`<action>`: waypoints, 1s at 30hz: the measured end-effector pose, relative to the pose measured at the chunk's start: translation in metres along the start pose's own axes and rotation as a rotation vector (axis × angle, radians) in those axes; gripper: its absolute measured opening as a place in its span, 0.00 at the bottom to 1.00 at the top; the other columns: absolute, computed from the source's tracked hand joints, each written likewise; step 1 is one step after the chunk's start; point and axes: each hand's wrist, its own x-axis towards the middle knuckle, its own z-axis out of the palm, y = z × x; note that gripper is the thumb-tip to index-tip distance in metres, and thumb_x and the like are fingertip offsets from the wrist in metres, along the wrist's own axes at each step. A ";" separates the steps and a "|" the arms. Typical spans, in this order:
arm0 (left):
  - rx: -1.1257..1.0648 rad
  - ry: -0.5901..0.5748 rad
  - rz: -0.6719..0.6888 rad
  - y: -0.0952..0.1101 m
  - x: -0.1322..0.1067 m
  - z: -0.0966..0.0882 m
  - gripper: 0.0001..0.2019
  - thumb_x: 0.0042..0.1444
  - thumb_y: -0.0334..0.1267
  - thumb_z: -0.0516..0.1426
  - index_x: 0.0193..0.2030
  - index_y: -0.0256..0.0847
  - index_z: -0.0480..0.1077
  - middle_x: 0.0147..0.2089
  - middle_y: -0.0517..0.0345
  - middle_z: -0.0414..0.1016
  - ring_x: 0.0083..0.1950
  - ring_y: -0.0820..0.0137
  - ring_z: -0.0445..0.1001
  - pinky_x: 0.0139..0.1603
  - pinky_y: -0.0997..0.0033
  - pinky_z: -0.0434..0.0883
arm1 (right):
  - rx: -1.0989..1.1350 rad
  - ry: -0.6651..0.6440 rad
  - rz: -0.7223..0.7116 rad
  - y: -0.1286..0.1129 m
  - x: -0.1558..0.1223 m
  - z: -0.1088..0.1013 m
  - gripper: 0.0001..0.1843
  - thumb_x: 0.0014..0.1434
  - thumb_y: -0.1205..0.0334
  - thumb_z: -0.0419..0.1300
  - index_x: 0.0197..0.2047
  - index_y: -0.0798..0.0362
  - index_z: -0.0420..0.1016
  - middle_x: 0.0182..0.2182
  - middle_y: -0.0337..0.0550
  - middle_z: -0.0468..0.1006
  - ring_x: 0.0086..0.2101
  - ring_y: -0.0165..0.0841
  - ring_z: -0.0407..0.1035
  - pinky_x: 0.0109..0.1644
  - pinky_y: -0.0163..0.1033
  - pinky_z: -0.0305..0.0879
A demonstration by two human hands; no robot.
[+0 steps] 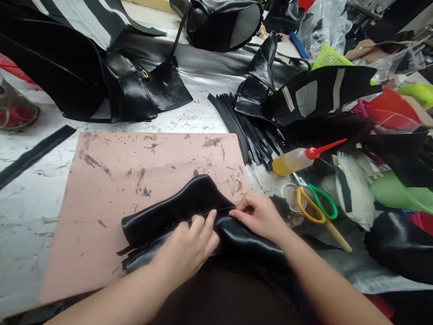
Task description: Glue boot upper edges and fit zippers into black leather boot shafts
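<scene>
A folded black leather piece (172, 210) lies on a pink stained mat (130, 178) at the near edge of the table. My left hand (187, 247) presses down on the piece, fingers together along a thin seam line. My right hand (259, 216) pinches the right end of that seam on the leather, fingers curled.
A glue bottle (298, 158) with a red nozzle, yellow-and-green scissors (316, 206) and a bundle of black strips (246, 130) lie right of the mat. Black leather parts (98, 78) crowd the back. A black strip (25, 160) lies at left. Green baskets (403, 192) stand at right.
</scene>
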 end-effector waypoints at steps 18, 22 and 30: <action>-0.027 -0.047 0.032 -0.001 -0.007 -0.001 0.18 0.51 0.39 0.54 0.49 0.34 0.67 0.61 0.41 0.57 0.47 0.57 0.66 0.30 0.65 0.66 | -0.457 0.086 0.413 0.025 0.053 -0.046 0.14 0.45 0.57 0.62 0.32 0.51 0.62 0.24 0.37 0.71 0.25 0.32 0.65 0.25 0.34 0.55; -0.072 -0.018 0.015 0.002 -0.021 0.000 0.23 0.54 0.42 0.52 0.55 0.30 0.63 0.55 0.42 0.65 0.56 0.56 0.61 0.50 0.61 0.63 | -0.378 0.013 0.510 0.039 0.058 -0.044 0.15 0.44 0.69 0.58 0.38 0.54 0.64 0.26 0.40 0.73 0.25 0.32 0.66 0.27 0.34 0.57; -0.073 0.095 -0.138 0.017 -0.065 0.008 0.21 0.57 0.38 0.47 0.56 0.30 0.60 0.55 0.44 0.65 0.54 0.59 0.63 0.51 0.62 0.62 | -0.196 0.558 0.080 -0.044 -0.008 -0.045 0.05 0.50 0.59 0.59 0.27 0.51 0.68 0.28 0.41 0.73 0.30 0.34 0.68 0.36 0.40 0.63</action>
